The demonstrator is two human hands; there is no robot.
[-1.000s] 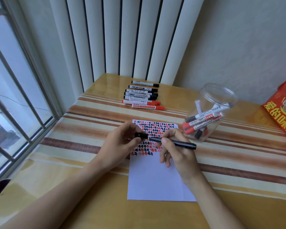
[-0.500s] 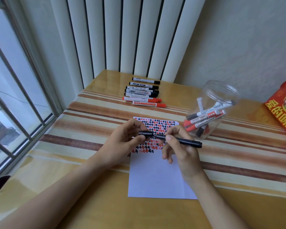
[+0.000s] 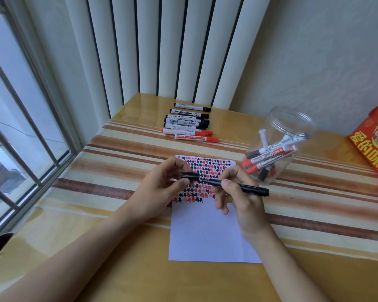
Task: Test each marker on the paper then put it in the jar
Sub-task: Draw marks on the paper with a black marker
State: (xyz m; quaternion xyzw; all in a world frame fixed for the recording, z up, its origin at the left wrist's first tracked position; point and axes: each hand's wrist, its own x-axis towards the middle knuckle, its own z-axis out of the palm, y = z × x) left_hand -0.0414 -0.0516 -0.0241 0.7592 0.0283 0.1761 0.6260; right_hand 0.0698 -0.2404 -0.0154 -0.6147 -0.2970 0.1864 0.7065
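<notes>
Your fingers (image 3: 224, 183) on the right hand (image 3: 241, 200) are pinching a slim black pen (image 3: 238, 186) near its tip, the way you hold one for writing, while the left hand (image 3: 162, 186) is gripping the cap (image 3: 190, 175) between thumb and curled fingers; the cap's open end is facing the pen's tip, with a narrow gap showing between them. Both are hovering just above the paper (image 3: 207, 236), over the rows of red and black test marks filling its far half. Whether you are pulling the cap off or bringing it back on cannot be told here. If the pen is not yet tested, you are needing a short stroke on the paper near the marks; if it is, you are needing to line tip and cap up straight and press them together. The jar (image 3: 277, 144) is standing open just beyond the right hand, several markers already leaning inside it. A row of markers (image 3: 189, 123) is waiting at the far edge of the table (image 3: 118, 269), so plenty of the task is remaining
</notes>
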